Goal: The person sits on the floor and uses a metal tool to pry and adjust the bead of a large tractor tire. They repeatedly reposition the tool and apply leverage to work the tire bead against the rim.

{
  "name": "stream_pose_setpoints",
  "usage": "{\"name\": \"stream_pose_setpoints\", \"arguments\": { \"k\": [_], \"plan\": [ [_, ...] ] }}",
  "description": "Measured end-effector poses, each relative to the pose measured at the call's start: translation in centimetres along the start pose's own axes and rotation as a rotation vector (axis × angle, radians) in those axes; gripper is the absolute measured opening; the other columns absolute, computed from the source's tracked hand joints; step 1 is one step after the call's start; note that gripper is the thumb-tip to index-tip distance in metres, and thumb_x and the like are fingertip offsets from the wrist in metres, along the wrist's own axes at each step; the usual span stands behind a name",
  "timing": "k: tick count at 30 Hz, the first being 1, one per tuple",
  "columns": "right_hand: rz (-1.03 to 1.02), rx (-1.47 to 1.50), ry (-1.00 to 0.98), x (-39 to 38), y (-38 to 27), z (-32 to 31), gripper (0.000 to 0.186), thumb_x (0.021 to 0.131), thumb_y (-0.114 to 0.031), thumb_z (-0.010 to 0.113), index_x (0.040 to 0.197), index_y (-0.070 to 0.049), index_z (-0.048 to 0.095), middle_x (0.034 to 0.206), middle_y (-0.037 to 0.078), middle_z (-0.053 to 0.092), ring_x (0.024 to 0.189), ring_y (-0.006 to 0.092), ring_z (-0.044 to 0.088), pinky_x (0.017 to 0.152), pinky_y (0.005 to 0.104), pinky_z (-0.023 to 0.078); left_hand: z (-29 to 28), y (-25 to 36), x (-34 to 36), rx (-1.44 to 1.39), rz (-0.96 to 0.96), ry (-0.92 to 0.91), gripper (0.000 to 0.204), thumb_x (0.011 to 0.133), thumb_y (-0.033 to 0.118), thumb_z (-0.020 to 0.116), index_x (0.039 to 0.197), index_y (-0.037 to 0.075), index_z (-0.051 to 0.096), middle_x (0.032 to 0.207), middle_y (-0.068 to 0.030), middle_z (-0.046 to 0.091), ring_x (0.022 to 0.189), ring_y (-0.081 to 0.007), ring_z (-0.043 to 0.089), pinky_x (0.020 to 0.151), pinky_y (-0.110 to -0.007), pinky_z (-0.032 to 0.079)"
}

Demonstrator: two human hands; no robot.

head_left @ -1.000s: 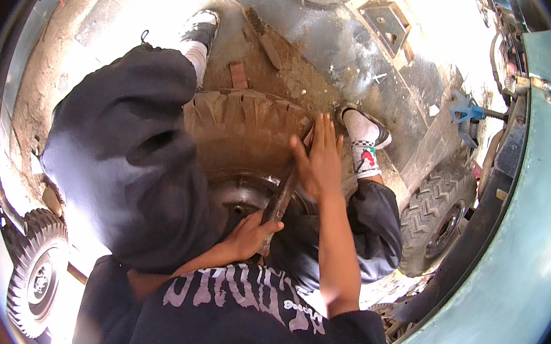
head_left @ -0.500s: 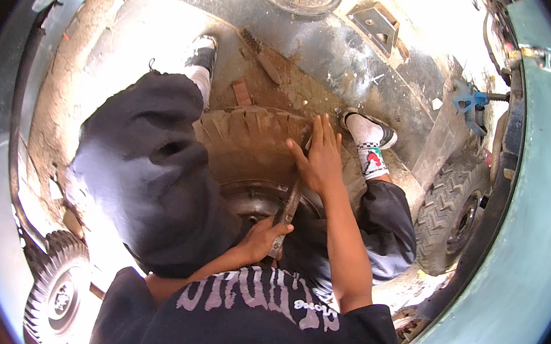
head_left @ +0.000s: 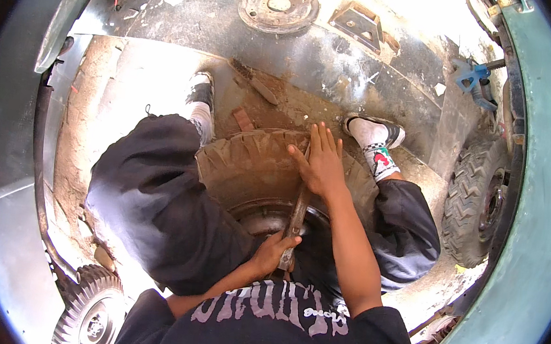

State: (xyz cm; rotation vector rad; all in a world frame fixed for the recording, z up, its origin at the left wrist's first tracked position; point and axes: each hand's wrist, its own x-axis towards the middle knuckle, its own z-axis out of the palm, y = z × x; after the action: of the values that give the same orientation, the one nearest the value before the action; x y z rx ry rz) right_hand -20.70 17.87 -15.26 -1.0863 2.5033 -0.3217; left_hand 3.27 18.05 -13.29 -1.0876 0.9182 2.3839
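Observation:
A worn, dusty tyre (head_left: 250, 166) on a dark metal rim (head_left: 255, 216) stands between my legs. Over it runs a long flat metal bar (head_left: 300, 207), worn and greyish. Around the bar's near end my left hand (head_left: 271, 253) is closed, thumb lying across it. My right hand (head_left: 320, 166) rests, fingers stretched out, over the bar's far end and the tread. What lies beneath that palm is hidden.
Ahead lie a brush-like tool (head_left: 255, 83), a reddish block (head_left: 243, 119), a round metal disc (head_left: 279, 6) and a metal bracket (head_left: 359, 27). Treaded wheels stand at right (head_left: 476, 199) and lower left (head_left: 92, 320). Pale green vehicle panels (head_left: 546, 143) curve along the sides.
The whole view has shifted, so the tyre, legs and floor things sit lower in it. Both hands keep nearly the same pose on the bar and tyre.

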Motion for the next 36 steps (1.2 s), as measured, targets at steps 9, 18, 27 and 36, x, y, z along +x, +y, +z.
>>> {"name": "stream_pose_setpoints", "arguments": {
  "k": [9,18,27,36],
  "plan": [
    [-0.133,-0.051,-0.027,-7.6,-1.0,-1.5,0.107,0.101,-0.074,0.052,0.168,0.004,0.023,0.174,0.025,0.027,0.164,0.0386,0.021,0.133,0.0549,0.014,0.7,1.1,-0.9,-0.025,-0.051,0.021,0.047,0.105,0.043,0.063,0.124,0.001,0.056,0.067,-0.0149,0.064,0.052,-0.0266,0.065,0.048,-0.040,0.053],
    [-0.097,-0.063,0.022,-2.5,-1.4,-0.5,0.112,0.098,-0.080,0.048,0.167,0.006,0.026,0.173,0.025,0.030,0.162,0.0401,0.026,0.133,0.0553,0.015,-0.1,0.3,0.0,0.013,-0.024,0.007,0.046,0.104,0.045,0.063,0.114,0.001,0.057,0.067,-0.0153,0.064,0.049,-0.0275,0.064,0.047,-0.040,0.052],
    [0.001,0.060,-0.084,-0.9,1.2,-1.4,0.110,0.099,-0.078,0.049,0.167,0.006,0.027,0.174,0.024,0.029,0.163,0.0370,0.026,0.134,0.0534,0.014,0.9,1.2,-0.6,-0.003,-0.037,0.005,0.050,0.103,0.047,0.064,0.118,-0.001,0.059,0.067,-0.0135,0.063,0.053,-0.0251,0.065,0.051,-0.038,0.051],
    [-0.134,-0.085,-0.071,-7.3,-0.2,-2.7,0.108,0.100,-0.074,0.053,0.166,0.006,0.027,0.174,0.025,0.029,0.163,0.0383,0.026,0.133,0.0541,0.016,0.7,0.4,-0.4,0.059,0.035,0.067,0.049,0.104,0.046,0.064,0.119,-0.001,0.061,0.075,-0.0117,0.065,0.058,-0.0234,0.066,0.055,-0.036,0.052]
  ]
}}
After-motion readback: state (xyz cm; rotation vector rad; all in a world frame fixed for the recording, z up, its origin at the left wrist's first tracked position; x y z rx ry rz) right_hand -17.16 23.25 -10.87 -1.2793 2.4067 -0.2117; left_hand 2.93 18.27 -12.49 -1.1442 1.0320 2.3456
